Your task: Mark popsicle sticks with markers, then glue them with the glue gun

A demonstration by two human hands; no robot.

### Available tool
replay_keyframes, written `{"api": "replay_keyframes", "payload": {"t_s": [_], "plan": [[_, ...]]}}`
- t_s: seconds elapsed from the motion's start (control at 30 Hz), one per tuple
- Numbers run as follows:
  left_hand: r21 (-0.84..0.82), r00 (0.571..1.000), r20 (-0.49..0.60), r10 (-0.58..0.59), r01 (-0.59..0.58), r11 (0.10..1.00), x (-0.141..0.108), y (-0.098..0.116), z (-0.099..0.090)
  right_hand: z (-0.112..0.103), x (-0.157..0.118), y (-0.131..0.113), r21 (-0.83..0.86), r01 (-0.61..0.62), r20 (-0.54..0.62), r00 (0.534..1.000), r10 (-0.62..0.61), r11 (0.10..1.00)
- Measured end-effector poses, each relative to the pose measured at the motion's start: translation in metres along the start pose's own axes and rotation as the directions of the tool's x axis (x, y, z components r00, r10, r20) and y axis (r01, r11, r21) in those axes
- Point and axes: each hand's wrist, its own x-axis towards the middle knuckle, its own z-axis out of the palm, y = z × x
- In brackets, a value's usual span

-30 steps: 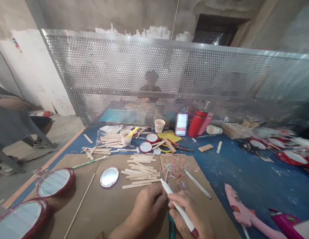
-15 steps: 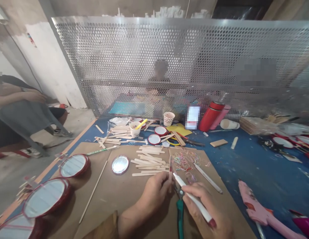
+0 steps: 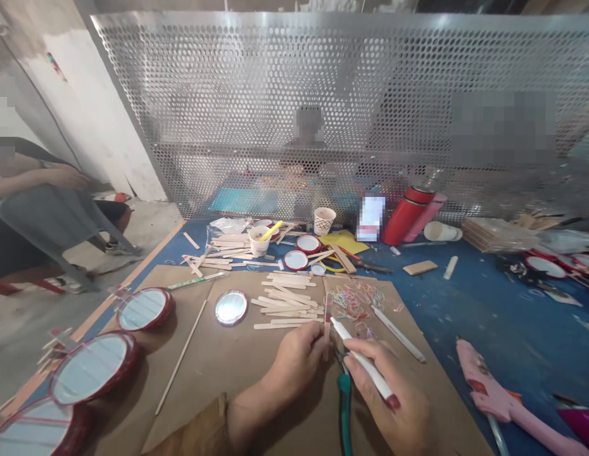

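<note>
Pinched upright in my left hand (image 3: 299, 356) is a popsicle stick (image 3: 328, 310) with a reddish band coloured on its upper part. My right hand (image 3: 394, 392) grips a white marker (image 3: 365, 366) with a dark red end; its tip points at the stick, and I cannot tell whether they touch. Green-handled pliers (image 3: 344, 405) lie between the hands, their jaws partly hidden. Just beyond my left hand, loose popsicle sticks (image 3: 287, 301) are heaped on the brown cardboard (image 3: 228, 367). Tangled coloured rubber bands (image 3: 354, 297) and another white pen (image 3: 399, 335) lie past my right hand.
Several red-rimmed round drums (image 3: 92, 367) line the left edge. A pink glue gun (image 3: 498, 386) lies at right on the blue table (image 3: 446, 316). Paper cups (image 3: 325, 221) and a red bottle (image 3: 408, 215) stand before a perforated metal screen (image 3: 237, 95). A person (image 3: 47, 196) sits at left.
The view has tilted slightly, so the scene sits a little higher. My right hand and marker have shifted slightly up and left near the stick; both grips stay the same.
</note>
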Motion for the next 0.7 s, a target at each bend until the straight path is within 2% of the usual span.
{"api": "replay_keyframes", "payload": {"t_s": [0.33,0.7], "plan": [[-0.027,1.0,-0.019,-0.012,0.012,1.0,0.0001,-0.0058,0.0013,0.0,-0.0009,0.0026,-0.037,-0.031,0.016,0.999,0.032,0.999],[0.016,0.999,0.031,-0.034,0.033,0.999,0.0001,-0.005,-0.0009,0.0031,-0.0004,0.0042,-0.015,-0.037,0.037,0.999,0.038,0.999]]}}
